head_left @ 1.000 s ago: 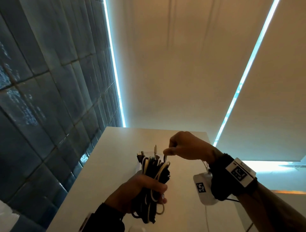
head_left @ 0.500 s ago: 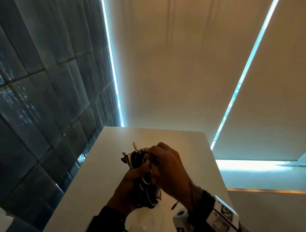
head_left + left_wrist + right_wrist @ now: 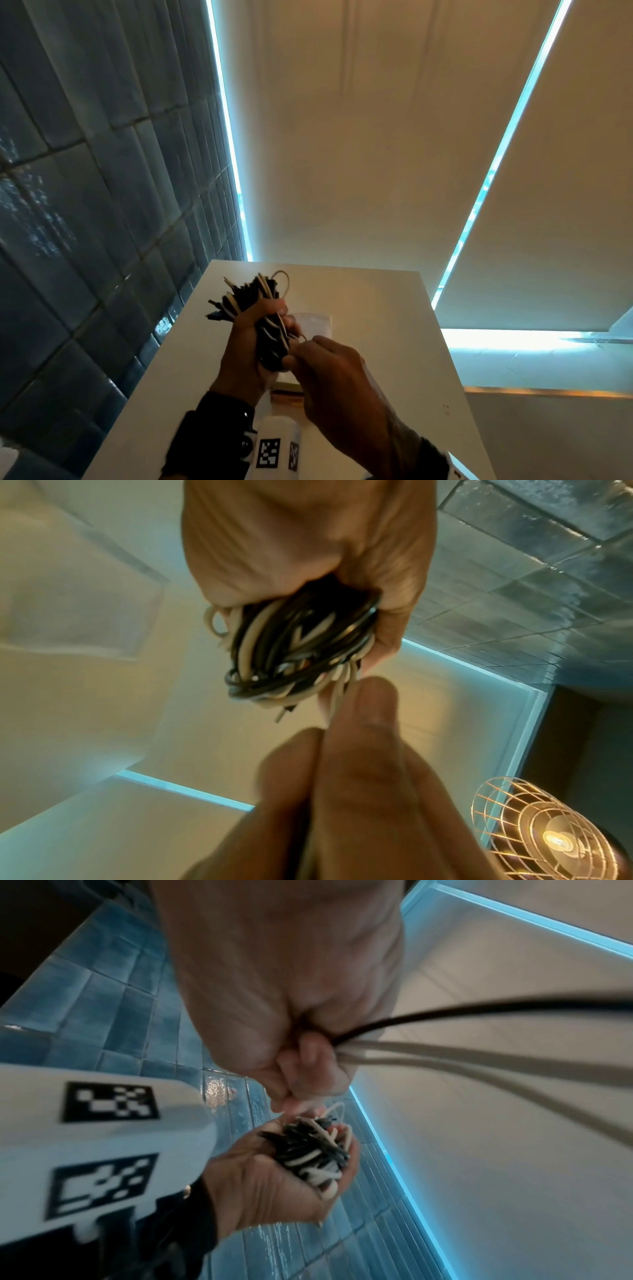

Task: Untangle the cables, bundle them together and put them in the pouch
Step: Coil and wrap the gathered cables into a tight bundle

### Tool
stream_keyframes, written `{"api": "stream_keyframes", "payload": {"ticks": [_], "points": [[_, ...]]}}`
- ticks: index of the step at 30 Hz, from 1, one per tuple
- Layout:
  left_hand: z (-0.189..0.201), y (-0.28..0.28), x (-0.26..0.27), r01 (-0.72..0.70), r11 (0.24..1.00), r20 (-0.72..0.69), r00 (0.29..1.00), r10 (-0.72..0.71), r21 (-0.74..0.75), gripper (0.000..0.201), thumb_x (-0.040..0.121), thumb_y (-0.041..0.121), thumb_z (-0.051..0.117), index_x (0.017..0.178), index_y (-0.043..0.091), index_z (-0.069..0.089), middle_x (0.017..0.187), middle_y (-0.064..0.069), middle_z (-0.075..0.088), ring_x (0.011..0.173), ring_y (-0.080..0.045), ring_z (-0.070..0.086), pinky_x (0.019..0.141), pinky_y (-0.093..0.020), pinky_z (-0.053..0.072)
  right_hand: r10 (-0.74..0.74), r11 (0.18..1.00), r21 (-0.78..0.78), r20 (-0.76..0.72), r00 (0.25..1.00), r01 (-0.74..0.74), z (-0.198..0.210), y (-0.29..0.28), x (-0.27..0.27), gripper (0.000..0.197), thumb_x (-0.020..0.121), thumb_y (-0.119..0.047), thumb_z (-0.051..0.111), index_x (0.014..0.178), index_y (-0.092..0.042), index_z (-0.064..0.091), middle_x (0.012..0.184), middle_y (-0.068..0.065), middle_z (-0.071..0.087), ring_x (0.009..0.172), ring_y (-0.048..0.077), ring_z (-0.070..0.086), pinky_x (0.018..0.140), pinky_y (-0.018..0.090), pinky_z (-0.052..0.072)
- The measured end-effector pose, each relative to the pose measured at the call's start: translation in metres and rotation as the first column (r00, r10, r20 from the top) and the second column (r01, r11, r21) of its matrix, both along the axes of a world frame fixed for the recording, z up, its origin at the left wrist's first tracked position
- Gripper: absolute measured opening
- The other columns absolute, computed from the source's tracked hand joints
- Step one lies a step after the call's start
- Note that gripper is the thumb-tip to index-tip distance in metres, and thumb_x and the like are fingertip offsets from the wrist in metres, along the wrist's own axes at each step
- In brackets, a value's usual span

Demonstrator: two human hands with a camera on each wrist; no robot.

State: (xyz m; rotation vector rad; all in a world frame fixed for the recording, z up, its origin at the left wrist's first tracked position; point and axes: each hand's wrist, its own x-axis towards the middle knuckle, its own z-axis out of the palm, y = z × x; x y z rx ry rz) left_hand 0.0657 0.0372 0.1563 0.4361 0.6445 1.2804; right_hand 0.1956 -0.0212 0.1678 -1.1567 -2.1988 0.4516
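My left hand grips a bundle of black and white cables above the white table, with plug ends fanning out at the top left. In the left wrist view the same hand is wrapped round the looped end of the cables. My right hand sits just right of and below the bundle and pinches a few strands. In the right wrist view that hand pinches one black and two pale cable strands. A translucent pouch lies flat on the table behind the hands.
A dark tiled wall borders the table on the left. Beige blinds rise beyond the far edge. A wire-cage lamp glows overhead. The left wrist's white camera housing sits close to my right hand.
My right hand came down from above the bundle, passed over it, and now pinches strands at its lower right. The left hand kept its hold and tipped the bundle's top leftward.
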Motion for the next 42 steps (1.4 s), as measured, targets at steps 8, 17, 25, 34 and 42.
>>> {"api": "stream_keyframes", "payload": {"ticks": [8,17,25,34,42], "points": [[0.016,0.011,-0.012,-0.133,0.990,0.176,0.976,0.125,0.037,0.013,0.075,0.012,0.059,0.063,0.015,0.058,0.059,0.003,0.053,0.052,-0.009,0.052,0.056,-0.021,0.049,0.029,0.868,-0.434,-0.441,0.897,-0.242,-0.022,-0.007,0.018,0.025,0.096,-0.008,0.055,0.116,-0.004,0.068,0.072,-0.023,0.065,0.062,0.000,0.058,0.060,0.011,0.046],[0.015,-0.018,-0.004,0.291,0.954,0.057,0.954,-0.295,0.064,0.029,0.052,0.004,0.076,0.075,0.008,0.060,0.063,-0.005,0.053,0.050,-0.016,0.053,0.052,-0.026,0.048,0.137,0.840,-0.525,-0.037,0.990,-0.136,-0.026,0.034,0.052,0.031,0.092,-0.032,0.062,0.083,-0.004,0.073,0.068,-0.004,0.069,0.056,-0.001,0.051,0.059,0.016,0.043],[-0.010,-0.024,0.009,0.127,0.991,-0.254,0.961,-0.112,0.044,0.033,0.053,0.020,0.078,0.083,0.009,0.071,0.088,-0.021,0.063,0.072,-0.035,0.063,0.064,-0.041,0.054,0.113,0.940,-0.334,0.116,0.987,-0.068,0.016,0.062,0.053,0.023,0.094,-0.028,0.058,0.097,-0.010,0.071,0.089,-0.001,0.072,0.076,0.015,0.067,0.070,0.023,0.051],[-0.004,-0.032,0.006,0.199,0.979,-0.262,0.948,-0.182,0.037,0.046,0.061,0.010,0.064,0.106,0.001,0.064,0.096,-0.021,0.071,0.076,-0.028,0.070,0.061,-0.035,0.056,0.229,0.966,-0.138,0.056,0.972,-0.219,0.034,0.071,0.051,0.008,0.084,-0.015,0.072,0.091,-0.014,0.073,0.080,-0.015,0.066,0.076,0.003,0.067,0.067,0.018,0.054],[0.005,-0.036,-0.003,0.441,0.897,-0.212,0.875,-0.434,-0.017,0.030,0.053,0.007,0.067,0.082,-0.002,0.070,0.077,-0.016,0.059,0.063,-0.023,0.058,0.057,-0.031,0.051,0.288,0.926,-0.236,-0.066,0.955,-0.295,0.043,0.071,0.057,0.009,0.082,-0.010,0.073,0.090,-0.007,0.074,0.076,-0.019,0.067,0.073,-0.004,0.067,0.070,0.010,0.051]]}}
